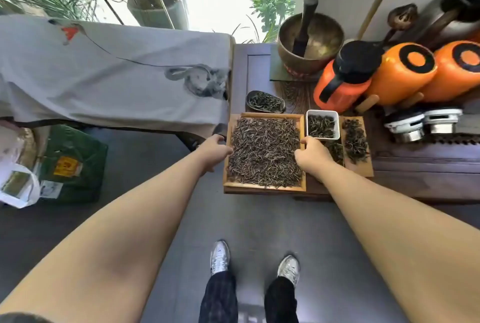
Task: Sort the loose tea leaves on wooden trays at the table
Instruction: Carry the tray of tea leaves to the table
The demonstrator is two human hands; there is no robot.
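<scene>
At mid-frame on the dark wooden tabletop (415, 164), my left hand (215, 149) and right hand (310, 153) grip opposite rims of the square wooden tray (265, 188) filled with loose brown tea leaves (265, 151).

Standing at a dark wooden counter (415, 166). Left hand (217, 149) gripping the left rim of a square wooden tray (265, 188) heaped with dark loose tea leaves (265, 151); right hand (313, 155) holding its right rim. Small white square dish (322, 112) of leaves just beyond the right hand.
</scene>
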